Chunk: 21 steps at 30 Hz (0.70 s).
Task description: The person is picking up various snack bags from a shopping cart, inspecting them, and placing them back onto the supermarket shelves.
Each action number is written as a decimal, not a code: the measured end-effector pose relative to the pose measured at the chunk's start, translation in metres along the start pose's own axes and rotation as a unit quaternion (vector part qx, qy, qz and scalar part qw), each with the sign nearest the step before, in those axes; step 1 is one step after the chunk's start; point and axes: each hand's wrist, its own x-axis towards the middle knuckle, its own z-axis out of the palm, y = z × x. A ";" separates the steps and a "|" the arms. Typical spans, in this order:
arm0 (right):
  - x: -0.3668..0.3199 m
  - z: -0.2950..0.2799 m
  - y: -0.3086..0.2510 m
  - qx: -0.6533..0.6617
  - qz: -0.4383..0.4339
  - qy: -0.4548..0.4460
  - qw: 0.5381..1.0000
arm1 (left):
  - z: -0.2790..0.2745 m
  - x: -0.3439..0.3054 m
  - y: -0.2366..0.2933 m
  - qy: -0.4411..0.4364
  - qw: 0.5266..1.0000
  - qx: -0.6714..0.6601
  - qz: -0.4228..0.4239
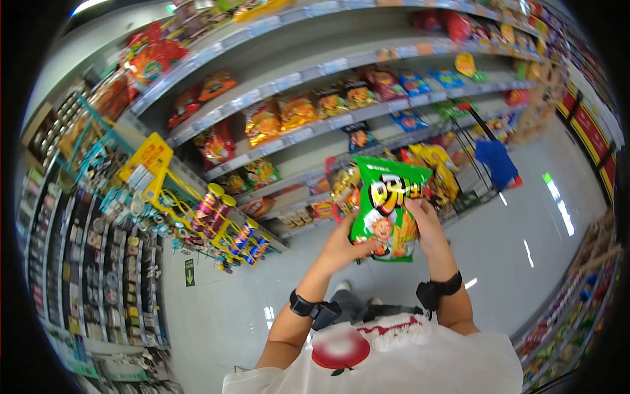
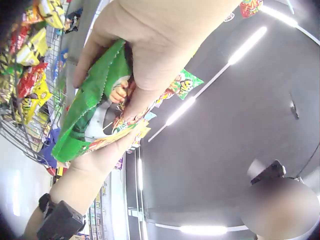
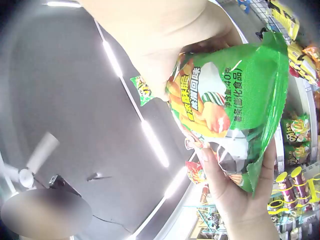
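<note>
A green snack bag (image 1: 392,210) with a cartoon face and fries is held upright in front of the body, its printed side up toward the head view. The left hand (image 1: 346,244) grips its lower left side, thumb across the front. At the right edge the right hand (image 1: 425,226) pinches the bag, fingers partly hidden behind it. In the left wrist view the left hand (image 2: 150,45) is bent over the green bag (image 2: 85,110). The right wrist view shows the right hand (image 3: 175,45) on one side of the bag (image 3: 230,100) and the left hand (image 3: 235,200) on the other.
Behind the bag stands a wire shopping cart (image 1: 467,154) with several snack packs (image 1: 436,167) and a blue item (image 1: 497,164). Snack shelves (image 1: 295,134) run across the back. A yellow hanging display (image 1: 149,164) is at left, above a shiny tiled floor (image 1: 223,308).
</note>
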 end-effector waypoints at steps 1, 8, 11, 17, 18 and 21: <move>0.004 0.010 0.003 -0.002 0.012 -0.010 1.000 | -0.008 0.000 -0.008 0.020 1.000 0.004 0.015; 0.024 0.081 0.020 -0.098 0.056 -0.158 0.981 | -0.069 -0.006 -0.022 0.119 0.982 -0.125 -0.082; 0.042 0.106 0.027 -0.087 0.088 -0.177 0.976 | -0.096 -0.003 -0.023 0.112 0.983 -0.128 -0.072; 0.084 0.161 0.042 -0.087 0.075 -0.191 0.975 | -0.164 0.008 -0.032 0.112 0.984 -0.126 -0.060; 0.088 0.175 0.041 -0.083 0.086 -0.182 0.976 | -0.176 0.009 -0.031 0.117 0.984 -0.126 -0.052; 0.101 0.209 0.049 -0.074 0.059 -0.179 0.979 | -0.219 0.013 -0.031 0.098 0.992 -0.080 0.000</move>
